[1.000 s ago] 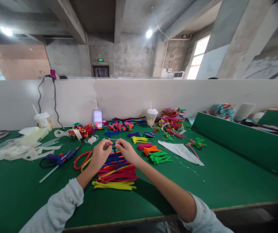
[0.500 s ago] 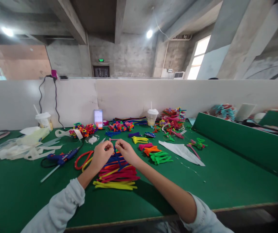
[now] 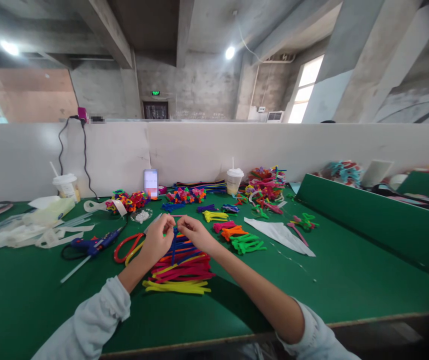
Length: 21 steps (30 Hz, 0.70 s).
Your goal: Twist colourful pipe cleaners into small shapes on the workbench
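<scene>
My left hand (image 3: 160, 234) and my right hand (image 3: 195, 233) meet over the middle of the table, fingertips pinched and almost touching. Between them is a dark blue pipe cleaner (image 3: 174, 249), its tail dangling down; the fingers cover its upper part. Below lies a pile of straight pipe cleaners (image 3: 184, 270) in red, orange, blue and yellow, with a yellow row (image 3: 177, 287) nearest me. Left of my left hand are red-handled scissors (image 3: 119, 250), partly hidden by that hand. Bent bundles in pink (image 3: 224, 227), orange (image 3: 234, 233) and green (image 3: 249, 244) lie right of my right hand.
A blue glue gun (image 3: 93, 244) and plastic bags (image 3: 23, 225) lie on the left. Lidded cups (image 3: 234, 181) and a phone (image 3: 150, 184) stand along the partition. White paper (image 3: 280, 234) lies to the right, before a green divider (image 3: 368, 215).
The blue pipe cleaner's hanging tail has swung to the left and now hangs straighter. Both hands stay pinched in nearly the same place.
</scene>
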### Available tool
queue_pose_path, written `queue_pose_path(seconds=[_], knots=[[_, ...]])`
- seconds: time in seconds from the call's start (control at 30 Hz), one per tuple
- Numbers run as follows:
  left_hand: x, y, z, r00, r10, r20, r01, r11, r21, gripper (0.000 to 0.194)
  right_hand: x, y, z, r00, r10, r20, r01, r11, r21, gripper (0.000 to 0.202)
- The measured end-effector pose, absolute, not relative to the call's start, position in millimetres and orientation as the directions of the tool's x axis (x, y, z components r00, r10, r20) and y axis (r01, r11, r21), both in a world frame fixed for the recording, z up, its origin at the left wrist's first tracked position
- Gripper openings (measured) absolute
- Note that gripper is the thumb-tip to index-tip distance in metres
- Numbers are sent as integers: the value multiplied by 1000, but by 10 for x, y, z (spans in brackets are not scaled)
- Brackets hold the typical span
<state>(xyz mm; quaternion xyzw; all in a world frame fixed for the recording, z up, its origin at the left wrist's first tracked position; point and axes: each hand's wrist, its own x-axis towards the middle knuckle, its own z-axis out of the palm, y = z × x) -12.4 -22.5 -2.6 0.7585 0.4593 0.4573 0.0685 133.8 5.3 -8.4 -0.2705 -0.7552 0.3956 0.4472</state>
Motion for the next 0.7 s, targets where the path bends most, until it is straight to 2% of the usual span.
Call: queue_pose_path(seconds=[0.7], knots=[[-106, -180, -51, 202, 790, 578, 622, -560, 547, 6, 1329, 44, -89, -447, 746, 494, 71, 580, -812, 16]])
